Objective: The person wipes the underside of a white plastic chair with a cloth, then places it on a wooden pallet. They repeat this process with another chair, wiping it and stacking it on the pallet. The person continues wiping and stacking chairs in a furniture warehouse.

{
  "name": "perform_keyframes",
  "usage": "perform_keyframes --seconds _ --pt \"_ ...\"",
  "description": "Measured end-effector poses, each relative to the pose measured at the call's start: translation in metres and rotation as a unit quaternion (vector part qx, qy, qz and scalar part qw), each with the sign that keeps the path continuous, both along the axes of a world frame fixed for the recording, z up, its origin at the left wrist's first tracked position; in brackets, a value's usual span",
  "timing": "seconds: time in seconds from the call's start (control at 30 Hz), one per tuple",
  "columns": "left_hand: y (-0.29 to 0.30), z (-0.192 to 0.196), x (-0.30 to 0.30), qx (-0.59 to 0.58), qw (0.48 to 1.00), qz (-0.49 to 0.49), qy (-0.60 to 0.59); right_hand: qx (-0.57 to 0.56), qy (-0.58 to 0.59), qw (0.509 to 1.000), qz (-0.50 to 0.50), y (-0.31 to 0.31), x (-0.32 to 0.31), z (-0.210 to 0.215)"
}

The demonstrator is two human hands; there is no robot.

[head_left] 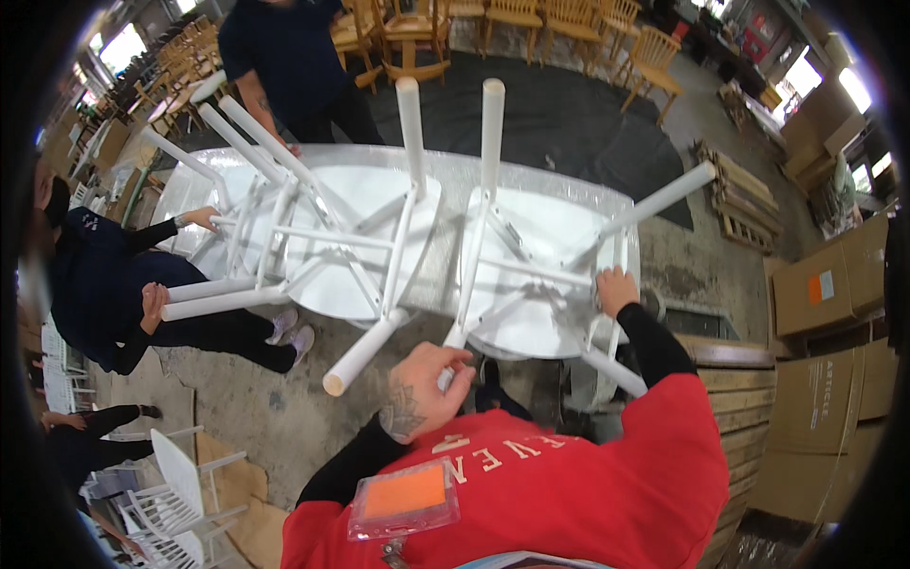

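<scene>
Left hand [431,381] grips leg [457,332] of upturned chair [550,213]; right hand [618,290] clasps rail [623,254]. Uneven pull may knock adjacent chair [365,190].

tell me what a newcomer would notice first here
Probably the upturned white chairs, legs up on a plastic-covered surface mid-picture. Next, the wearer's bright red shirt at the lower edge, the left hand around a chair leg. Wooden chairs stand behind.

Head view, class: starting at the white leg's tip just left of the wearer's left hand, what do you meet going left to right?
Leg tip, left hand, right hand, pallet, box.
</scene>
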State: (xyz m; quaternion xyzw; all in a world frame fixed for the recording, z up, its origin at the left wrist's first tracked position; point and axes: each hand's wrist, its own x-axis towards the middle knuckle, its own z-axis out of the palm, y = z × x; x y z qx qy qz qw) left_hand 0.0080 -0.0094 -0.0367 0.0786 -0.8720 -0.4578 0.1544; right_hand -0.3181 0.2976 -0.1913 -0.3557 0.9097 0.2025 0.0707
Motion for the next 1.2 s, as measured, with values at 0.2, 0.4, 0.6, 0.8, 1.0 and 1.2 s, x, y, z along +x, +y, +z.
perform_keyframes --seconds 0.2,0.4,0.6,0.8,1.0,1.2 --pt "0.001 0.005 -0.002 -0.022 0.998 -0.001 -0.053 0.002 0.042 0.998 -0.037 -0.017 0.002 -0.010" --pt "0.003 0.001 -0.003 -0.033 0.998 0.006 -0.057 -0.055 0.050 0.997 -0.020 -0.006 0.003 -0.015" --pt "0.006 0.007 -0.002 -0.013 0.997 0.017 -0.076 -0.094 0.050 0.994 -0.010 0.003 0.006 -0.019" --pt "0.009 0.011 -0.001 -0.018 0.993 0.031 -0.114 -0.122 0.048 0.991 -0.002 0.005 -0.001 -0.020" --pt "0.010 0.032 0.000 -0.011 0.987 0.075 -0.139 -0.102 0.031 0.994 -0.011 0.004 -0.003 -0.019" --pt "0.010 0.042 0.003 -0.034 0.990 0.125 -0.057 -0.099 0.023 0.995 -0.012 0.004 -0.004 -0.019"
